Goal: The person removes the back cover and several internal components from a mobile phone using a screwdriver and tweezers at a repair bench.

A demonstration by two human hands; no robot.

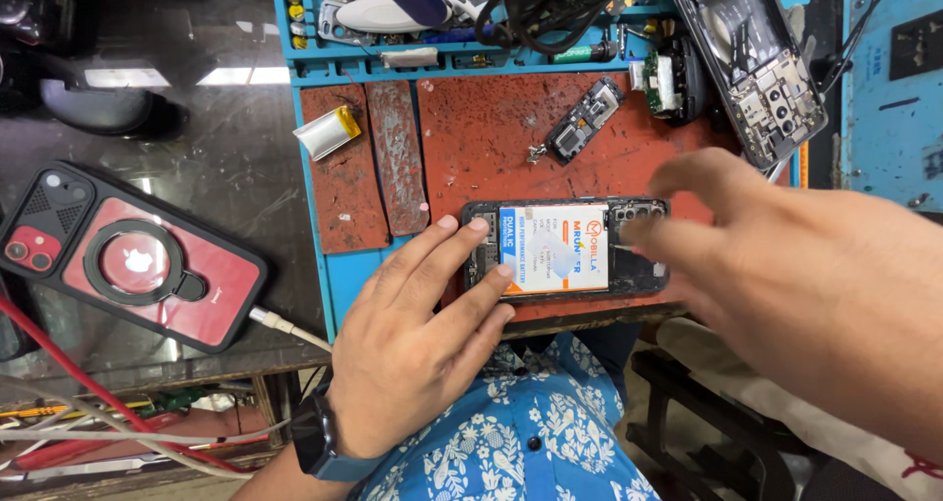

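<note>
Flat on the red mat (511, 128), near its front edge, lies an opened phone (565, 249) with its back off, inner parts facing up. Its battery (553, 249) carries a white label with a blue strip down the left side and orange print; the wording is left unread. The left hand (417, 349) presses down on the phone's left end, fingers spread and flat rather than curled, seemingly to pin it so it cannot slide. The right hand (786, 265) hovers over the phone's right end by the camera cluster, blurred; its fingers look loosely extended, and whether they pinch anything cannot be told.

Farther up the mat sits a small loose board (585, 118), and beside the mat's left strip a silver pouch cell (328, 132) with a yellow end. At the upper right another opened phone (761, 64) leans tilted on the blue tray (339, 275) that frames the mat. Well apart on the dark table to the left lies a red phone (133, 255) in a dark case with a ring on its back, a white cable (290, 329) plugged in.
</note>
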